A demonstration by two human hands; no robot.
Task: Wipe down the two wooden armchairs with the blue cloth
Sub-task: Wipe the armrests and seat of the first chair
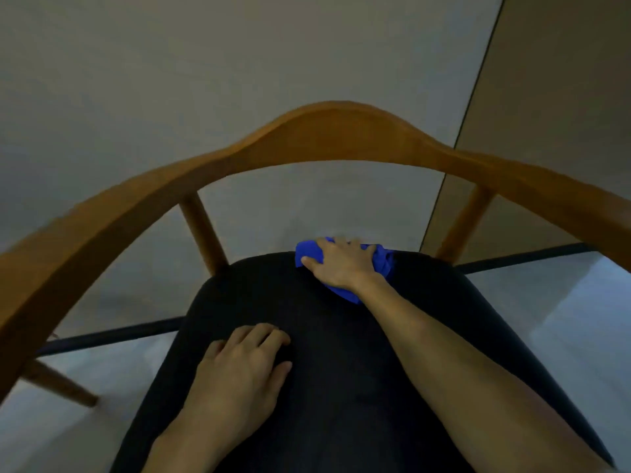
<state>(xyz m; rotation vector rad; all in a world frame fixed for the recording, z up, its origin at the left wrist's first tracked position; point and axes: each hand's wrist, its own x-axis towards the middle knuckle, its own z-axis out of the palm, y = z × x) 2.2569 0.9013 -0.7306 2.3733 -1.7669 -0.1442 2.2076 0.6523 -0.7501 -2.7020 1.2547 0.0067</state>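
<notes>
A wooden armchair [341,134] with a curved back rail and a black seat cushion [341,370] fills the view from above. The blue cloth [309,252] lies bunched at the cushion's back edge. My right hand [341,264] lies on top of the cloth, fingers curled over it and thumb stretched to the left, pressing it onto the seat. My left hand [242,367] rests palm down on the front left part of the cushion, fingers loosely bent and holding nothing. Only this one armchair is in view.
A grey wall [239,56] stands just behind the chair, with a brown panel [563,80] at the right. A dark skirting strip [112,332] runs along a pale floor [546,312]. Wooden posts [201,230] join rail and seat.
</notes>
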